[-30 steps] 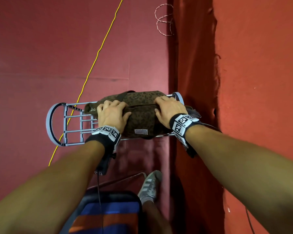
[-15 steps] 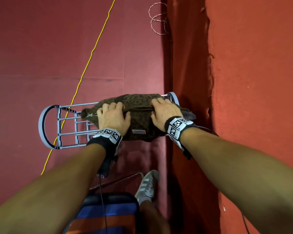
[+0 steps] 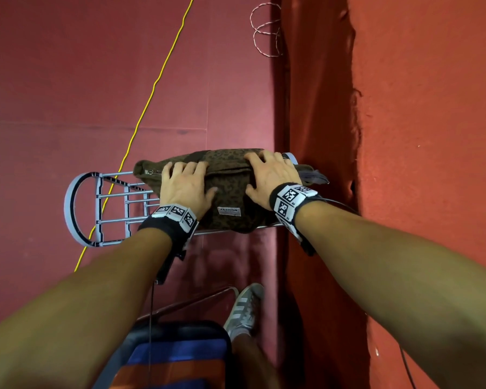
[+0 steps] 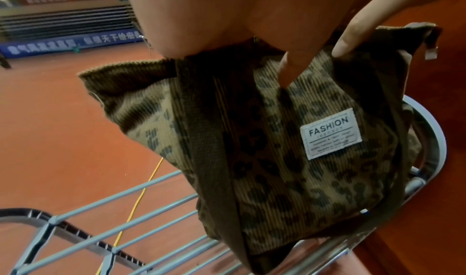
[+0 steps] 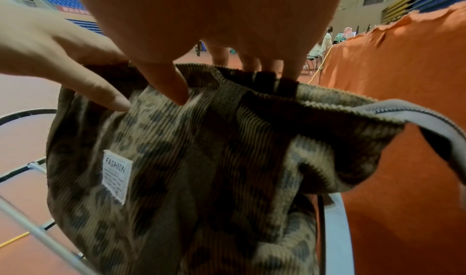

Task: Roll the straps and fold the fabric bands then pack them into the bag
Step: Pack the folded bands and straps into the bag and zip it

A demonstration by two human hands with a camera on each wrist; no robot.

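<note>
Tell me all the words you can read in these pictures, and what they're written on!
"FASHION": on the white label sewn to the leopard-print bag.
Smaller lines under it on the same label: too small to read.
White characters on the blue banner along the far hall wall: too blurred to read.
Black-and-white square code tags on the wristbands: patterns, with tiny marks too small to read.

Leopard-print corduroy bag (image 3: 227,189), brown, white "FASHION" label (image 3: 229,211) on front, sits upright on grey metal rack (image 3: 101,203); zipper along top looks mostly closed; grey strap (image 3: 314,176) trails off its right end.
</note>
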